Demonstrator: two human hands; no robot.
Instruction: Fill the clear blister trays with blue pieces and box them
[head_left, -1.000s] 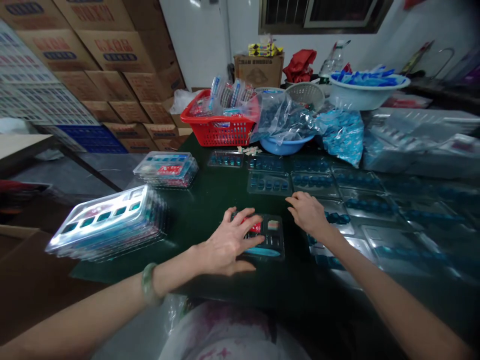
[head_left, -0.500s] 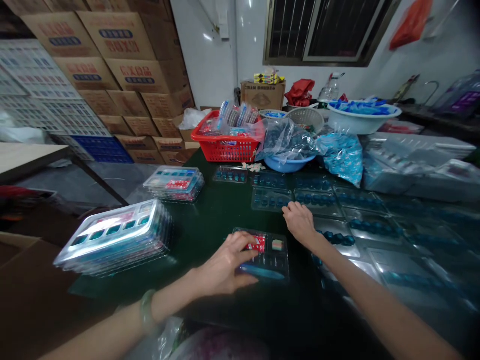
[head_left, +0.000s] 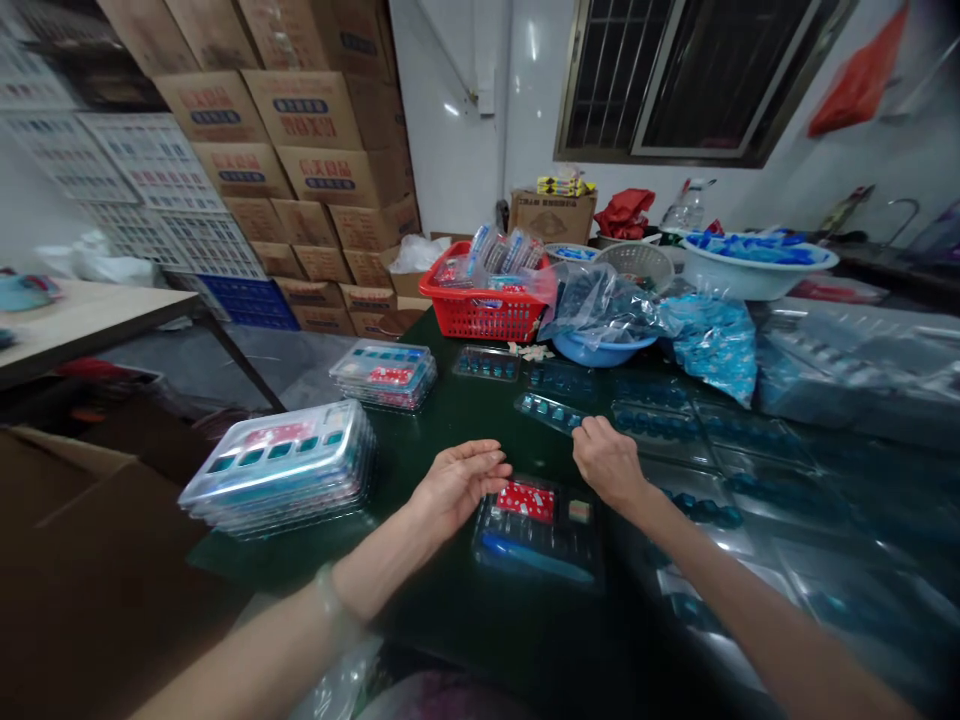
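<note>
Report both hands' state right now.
Left hand: open, holding nothing.
Right hand: closed, pinching the end of a clear plastic blister tray.

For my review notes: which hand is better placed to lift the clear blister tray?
Probably the right hand: it reaches the edge of the blister tray, while the open left hand sits farther off, beside the filled tray.

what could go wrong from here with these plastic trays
The tall stack of clear trays sits near the table's edge and might slide off if bumped. The tray touched by the right hand lies close to its neighbours, so moving it could disturb them.
</note>
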